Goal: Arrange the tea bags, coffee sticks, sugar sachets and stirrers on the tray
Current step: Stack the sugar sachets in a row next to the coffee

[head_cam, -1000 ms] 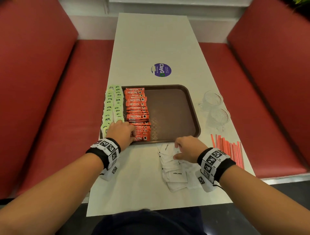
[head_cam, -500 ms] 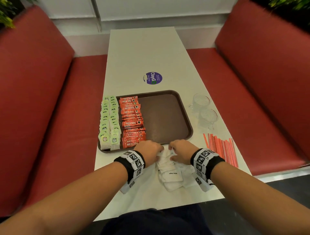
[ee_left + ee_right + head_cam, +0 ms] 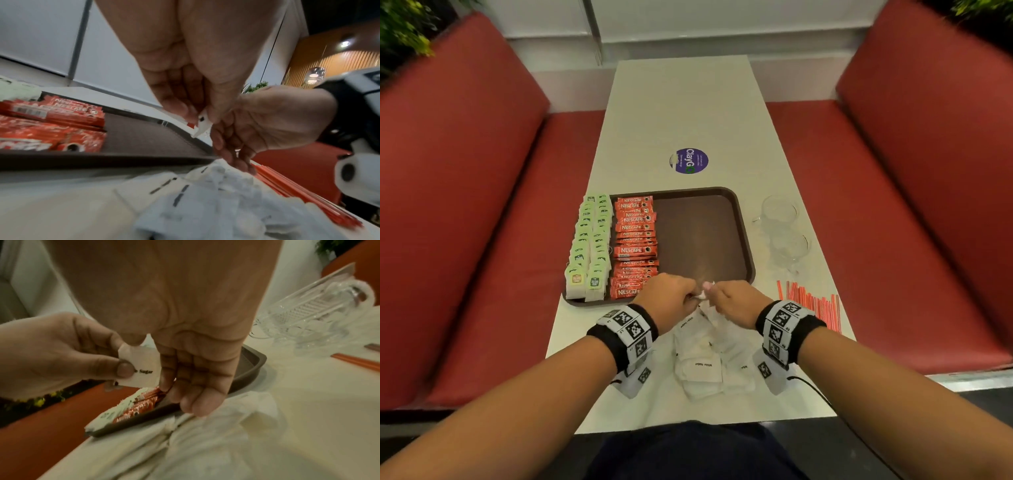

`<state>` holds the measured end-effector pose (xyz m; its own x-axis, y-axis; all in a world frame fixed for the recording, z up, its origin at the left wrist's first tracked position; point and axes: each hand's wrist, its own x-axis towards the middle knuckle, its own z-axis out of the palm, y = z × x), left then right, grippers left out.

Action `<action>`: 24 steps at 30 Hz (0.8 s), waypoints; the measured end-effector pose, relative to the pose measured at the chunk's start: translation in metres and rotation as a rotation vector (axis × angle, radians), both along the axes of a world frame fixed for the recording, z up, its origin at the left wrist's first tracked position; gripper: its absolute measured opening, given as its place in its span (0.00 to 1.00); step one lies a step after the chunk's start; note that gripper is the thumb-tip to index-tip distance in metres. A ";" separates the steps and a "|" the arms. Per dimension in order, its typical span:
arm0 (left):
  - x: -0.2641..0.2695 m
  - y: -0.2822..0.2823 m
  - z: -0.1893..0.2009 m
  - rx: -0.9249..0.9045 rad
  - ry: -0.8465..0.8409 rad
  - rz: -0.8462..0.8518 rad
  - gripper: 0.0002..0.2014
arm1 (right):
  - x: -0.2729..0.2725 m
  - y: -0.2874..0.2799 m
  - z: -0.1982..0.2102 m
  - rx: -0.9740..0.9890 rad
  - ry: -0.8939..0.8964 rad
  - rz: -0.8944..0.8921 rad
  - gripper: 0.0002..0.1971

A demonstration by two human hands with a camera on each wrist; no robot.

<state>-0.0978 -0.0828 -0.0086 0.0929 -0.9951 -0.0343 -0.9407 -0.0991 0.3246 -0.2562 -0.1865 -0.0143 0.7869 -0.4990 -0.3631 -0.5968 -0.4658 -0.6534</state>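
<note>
My left hand and right hand meet just above the near edge of the brown tray. Together they pinch one white sugar sachet. In the right wrist view the left thumb presses on the sachet, which is printed "Sugar", while the right fingers curl behind it. The left wrist view shows the same sachet at my left fingertips. A loose pile of sugar sachets lies on the table under my wrists. Green tea bags and red coffee sticks fill the tray's left side. Red stirrers lie to the right.
Two clear glass cups stand right of the tray, above the stirrers. A round purple sticker sits on the white table beyond the tray. Red bench seats flank the table on both sides.
My left hand left the coffee sticks on the tray and came over to the sachet pile. Both hands now hold one sachet, raised off the pile near the tray's edge.
</note>
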 end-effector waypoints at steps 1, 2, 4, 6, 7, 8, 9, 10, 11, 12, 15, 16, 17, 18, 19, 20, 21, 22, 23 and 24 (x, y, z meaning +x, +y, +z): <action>-0.005 -0.001 0.003 -0.027 0.026 -0.005 0.07 | 0.000 -0.003 0.003 0.020 -0.037 -0.022 0.27; -0.009 -0.002 0.007 -0.041 0.041 -0.022 0.07 | 0.000 -0.006 0.006 0.022 -0.058 -0.016 0.25; -0.014 -0.005 0.009 -0.010 0.062 -0.053 0.07 | 0.001 -0.012 0.007 0.000 -0.063 0.029 0.18; -0.013 -0.008 0.005 0.054 0.087 -0.044 0.09 | 0.000 -0.017 0.008 -0.044 -0.035 0.071 0.12; -0.011 -0.009 0.002 0.100 0.075 -0.018 0.11 | -0.001 -0.019 0.007 -0.077 -0.023 0.086 0.13; -0.007 -0.010 -0.002 0.165 0.032 0.016 0.12 | -0.003 -0.021 0.007 -0.109 -0.014 0.094 0.14; -0.004 -0.009 -0.004 0.240 -0.023 0.049 0.14 | -0.005 -0.022 0.007 -0.118 -0.013 0.095 0.16; 0.000 -0.008 -0.008 0.316 -0.062 0.074 0.16 | -0.007 -0.024 0.006 -0.117 -0.016 0.099 0.16; 0.002 -0.006 -0.010 0.392 -0.077 0.088 0.19 | -0.009 -0.026 0.004 -0.116 -0.020 0.110 0.16; 0.002 -0.004 -0.013 0.451 -0.072 0.092 0.23 | -0.010 -0.028 0.003 -0.100 -0.021 0.121 0.15; -0.003 -0.001 -0.022 0.492 -0.023 0.109 0.28 | -0.011 -0.032 0.000 -0.029 -0.031 0.128 0.12; -0.004 0.000 -0.025 0.484 -0.013 0.122 0.27 | -0.012 -0.033 0.001 -0.008 -0.031 0.132 0.11; -0.005 -0.001 -0.027 0.480 0.002 0.137 0.28 | -0.012 -0.034 0.002 0.004 -0.034 0.140 0.10; -0.005 -0.002 -0.027 0.479 0.020 0.147 0.28 | -0.012 -0.035 0.002 0.006 -0.037 0.148 0.09; -0.005 -0.003 -0.026 0.488 0.032 0.148 0.29 | -0.012 -0.037 0.002 -0.017 -0.030 0.159 0.09; -0.006 -0.004 -0.025 0.506 0.030 0.134 0.27 | -0.012 -0.038 0.002 -0.053 -0.022 0.167 0.10; -0.007 -0.005 -0.022 0.529 0.015 0.111 0.25 | -0.011 -0.039 0.003 -0.076 -0.019 0.169 0.11; -0.008 -0.006 -0.020 0.546 -0.001 0.088 0.23 | -0.010 -0.040 0.003 -0.071 -0.031 0.161 0.11; -0.009 -0.007 -0.017 0.549 -0.009 0.079 0.21 | -0.011 -0.041 0.002 -0.041 -0.041 0.151 0.09; -0.008 -0.009 -0.015 0.534 -0.012 0.083 0.19 | -0.011 -0.043 0.001 -0.015 -0.051 0.144 0.07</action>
